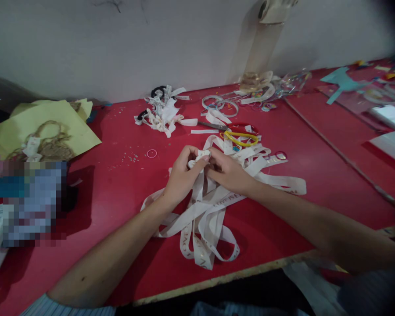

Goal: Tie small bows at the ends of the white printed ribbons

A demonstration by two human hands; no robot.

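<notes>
Left hand (184,170) and right hand (228,170) sit close together, both pinching a bunched white ribbon (200,159) over the far side of the ribbon pile (191,215); the step looks like gathering or knotting, and the next move probably calls for a fine, firm pinch. Scissors (219,126) lie just beyond the pile, mostly open red table (112,202) left of it, the table edge (224,281) near its closest loops

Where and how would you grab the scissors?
By the handle end, probably from the right and above. The scissors lie on the red table with their blades pointing left, so this should keep fingers off the edges. Loose white ribbon crowds the near side, making that approach likelier to snag.
</notes>
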